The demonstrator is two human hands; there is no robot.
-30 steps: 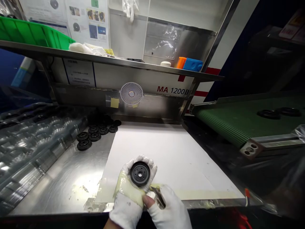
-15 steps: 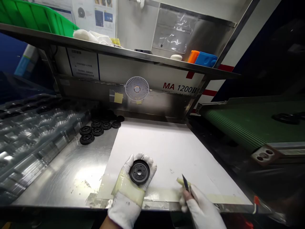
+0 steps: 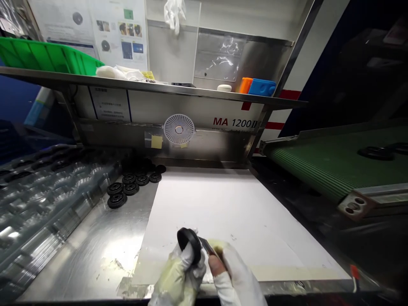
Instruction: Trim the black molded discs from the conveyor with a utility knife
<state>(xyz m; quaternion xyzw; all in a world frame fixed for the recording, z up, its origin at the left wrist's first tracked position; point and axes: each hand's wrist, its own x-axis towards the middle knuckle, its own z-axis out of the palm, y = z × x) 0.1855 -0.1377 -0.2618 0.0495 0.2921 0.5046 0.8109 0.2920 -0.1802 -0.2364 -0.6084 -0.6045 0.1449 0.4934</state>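
Note:
My left hand (image 3: 180,272), in a white glove with a yellowish palm, grips a round black plastic wheel (image 3: 188,242) tilted up on its edge. Close on its right, my gloved right hand (image 3: 231,270) is closed around a knife (image 3: 208,246), the bare thumb lying along it. The blade points up and left at the wheel's rim; whether it touches cannot be told. Both hands are over the near edge of a white paper sheet (image 3: 216,208). More black wheels (image 3: 117,200) lie stacked on the metal table to the left.
Clear plastic trays (image 3: 60,204), partly filled with black parts, stand at left. A green conveyor belt (image 3: 321,161) with black parts runs at right. Behind are a small white fan (image 3: 179,129) and a shelf (image 3: 153,87) carrying a green bin (image 3: 47,57).
My left hand has turned the wheel from lying face-up on the palm to standing on edge. My right hand has brought the knife left, up to the wheel. The view has tilted up.

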